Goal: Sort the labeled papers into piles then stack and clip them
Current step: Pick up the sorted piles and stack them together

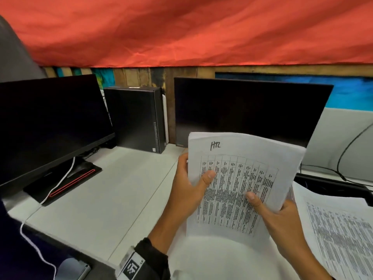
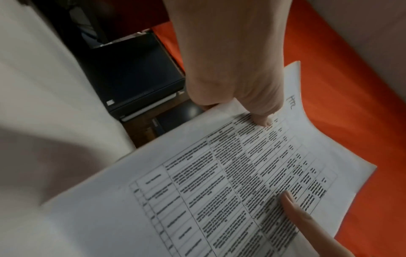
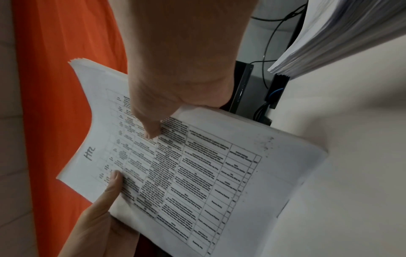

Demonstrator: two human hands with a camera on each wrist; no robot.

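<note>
The sheaf of labeled papers (image 1: 240,184), marked by hand along its far edge, is held up off the desk (image 1: 113,195) before the right monitor (image 1: 248,108), probably tilted toward the person so the label reads; its long axis runs near to far, label end farthest. The left hand (image 1: 188,190) grips its left edge and the right hand (image 1: 282,217) its right edge, thumbs on the printed table, fingers curled behind. Another pile of printed sheets (image 1: 339,235) lies on the desk to the right.
</note>
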